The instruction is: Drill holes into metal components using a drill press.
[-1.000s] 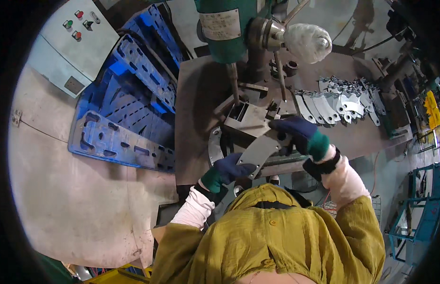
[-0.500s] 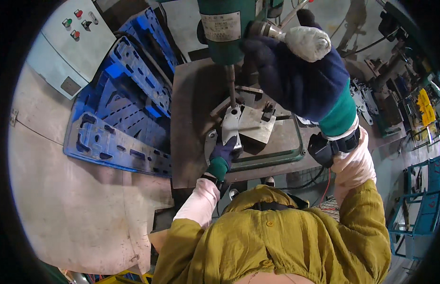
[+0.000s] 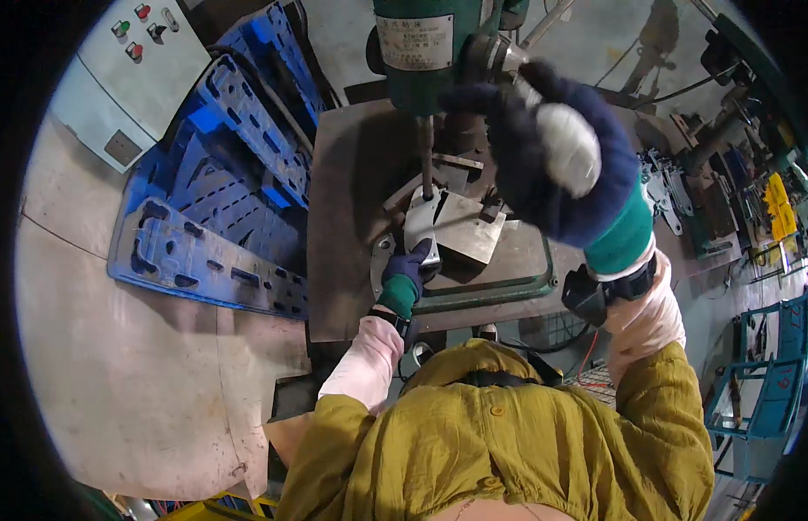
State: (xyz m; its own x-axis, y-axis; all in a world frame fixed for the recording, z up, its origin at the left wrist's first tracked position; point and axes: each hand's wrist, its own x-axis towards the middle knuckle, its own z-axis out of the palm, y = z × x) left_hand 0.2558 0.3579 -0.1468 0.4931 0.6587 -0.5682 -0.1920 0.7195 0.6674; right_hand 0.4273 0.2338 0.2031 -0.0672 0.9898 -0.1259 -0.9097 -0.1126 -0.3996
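My left hand (image 3: 405,267), in a dark blue glove with a green cuff, grips the near end of a bent silver metal plate (image 3: 418,221). The plate sits beside a steel fixture block (image 3: 470,227) on the machine's base. Above, the green drill press (image 3: 414,82) holds a vertical drill bit (image 3: 426,161), its tip at the hole in the plate's far end. My right hand (image 3: 543,169), gloved alike and slightly blurred, is raised at the right of the drill head, closed round a feed lever with a white wrapped knob (image 3: 573,149).
Blue plastic pallets (image 3: 213,260) stand left of the worktable (image 3: 339,217). Beyond them is a pale control box (image 3: 139,78) with buttons. Several flat metal parts (image 3: 669,191) lie at the right, near a yellow item (image 3: 779,207). A blue rack (image 3: 764,373) stands farther right.
My right hand and the wrapped knob have swung slightly downward and nearer. The bit's tip has come down to the plate's hole. My left hand keeps its hold; the whole view has shifted a little.
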